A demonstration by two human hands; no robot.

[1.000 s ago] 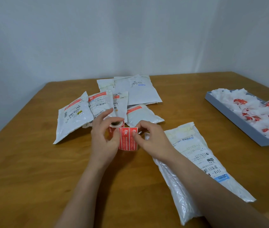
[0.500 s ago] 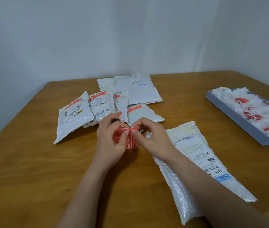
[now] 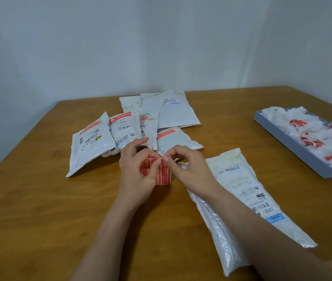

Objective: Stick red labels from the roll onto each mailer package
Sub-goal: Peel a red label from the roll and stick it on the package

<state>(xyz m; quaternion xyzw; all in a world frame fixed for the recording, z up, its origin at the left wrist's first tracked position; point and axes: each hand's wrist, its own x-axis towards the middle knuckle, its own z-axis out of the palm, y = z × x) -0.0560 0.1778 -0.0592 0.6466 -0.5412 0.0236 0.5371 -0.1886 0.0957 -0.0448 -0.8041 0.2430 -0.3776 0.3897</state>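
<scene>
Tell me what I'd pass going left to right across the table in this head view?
Leftmost labelled mailer → left hand → red label strip → right hand → long unlabelled mailer → grey tray of peeled backing scraps.

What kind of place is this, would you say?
Probably a plain room used as a small parcel-labelling station: white mailer packages spread on a wooden table by bare walls, and a grey tray heaped with peeled label backings.

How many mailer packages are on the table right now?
7 visible: one long mailer under the right forearm, four red-labelled ones beyond the hands, two overlapping behind. More may hide underneath.
</scene>
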